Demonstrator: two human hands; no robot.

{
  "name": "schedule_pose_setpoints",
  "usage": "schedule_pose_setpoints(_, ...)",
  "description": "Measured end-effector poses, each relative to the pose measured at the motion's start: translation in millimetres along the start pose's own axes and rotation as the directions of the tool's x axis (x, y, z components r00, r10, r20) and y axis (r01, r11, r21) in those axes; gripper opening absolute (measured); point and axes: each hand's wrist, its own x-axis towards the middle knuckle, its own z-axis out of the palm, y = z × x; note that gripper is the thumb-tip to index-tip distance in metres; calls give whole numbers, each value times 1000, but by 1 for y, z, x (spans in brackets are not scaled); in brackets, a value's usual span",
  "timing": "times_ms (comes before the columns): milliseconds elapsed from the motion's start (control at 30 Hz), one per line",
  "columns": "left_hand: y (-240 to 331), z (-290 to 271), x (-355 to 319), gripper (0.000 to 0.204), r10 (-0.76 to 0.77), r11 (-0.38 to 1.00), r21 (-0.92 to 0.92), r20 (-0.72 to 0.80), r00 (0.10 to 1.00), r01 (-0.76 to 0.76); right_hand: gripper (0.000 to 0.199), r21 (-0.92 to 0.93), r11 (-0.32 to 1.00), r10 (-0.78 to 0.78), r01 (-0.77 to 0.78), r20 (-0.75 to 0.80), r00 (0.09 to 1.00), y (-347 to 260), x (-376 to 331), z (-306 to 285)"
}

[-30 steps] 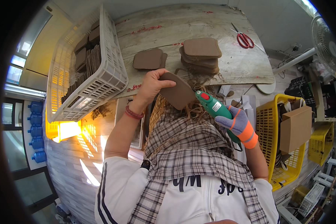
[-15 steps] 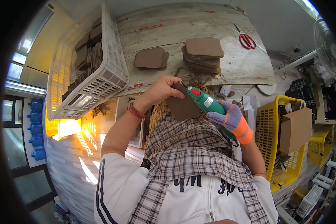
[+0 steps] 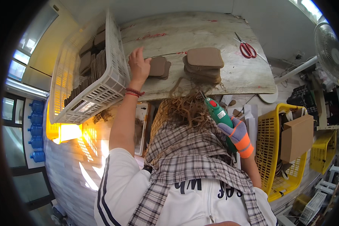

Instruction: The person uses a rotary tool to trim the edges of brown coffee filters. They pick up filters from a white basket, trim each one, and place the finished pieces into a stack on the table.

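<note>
Your right hand (image 3: 235, 136) wraps around the green tool (image 3: 217, 111), beside brown scraps (image 3: 189, 109) on your lap. The tall brown pile (image 3: 204, 58) sits near the table's (image 3: 245, 81) front edge. Your left hand (image 3: 140, 67), fingers spread, is by the small brown pile (image 3: 159, 67); I can't tell if they touch. A gap parts the piles. Red scissors (image 3: 247, 50) lie farther back.

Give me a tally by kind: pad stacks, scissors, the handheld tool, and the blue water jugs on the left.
Brown pad stacks on the table: 2
Red-handled scissors: 1
Green handheld tool, in the right hand: 1
Blue water jugs: 5
Total: 9
</note>
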Motion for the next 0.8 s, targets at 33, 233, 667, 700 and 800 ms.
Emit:
schedule_pose_setpoints(33, 21, 2, 1, 43, 96, 995, -22, 18, 995, -96, 40, 10, 1000, 22, -22, -1, 1000, 5, 0, -2)
schedule_pose_setpoints(233, 116, 32, 20, 55, 268, 953, -225, 305, 914, -204, 39, -163, 986, -57, 43, -83, 995, 14, 0, 0)
schedule_pose_setpoints(667, 127, 27, 38, 41, 189, 865, -502, 346, 919, 11, 40, -114, 993, -38, 25, -107, 994, 19, -2, -6)
schedule_pose_setpoints(700, 126, 23, 37, 39, 140, 838, -536, 394, 908, 103, 40, -138, 990, -58, 42, -114, 992, 19, -2, -5)
schedule_pose_setpoints(800, 130, 8, 28, 30, 29, 603, -716, 460, 888, 352, 39, -137, 987, -98, 80, -125, 987, 22, 1, -6)
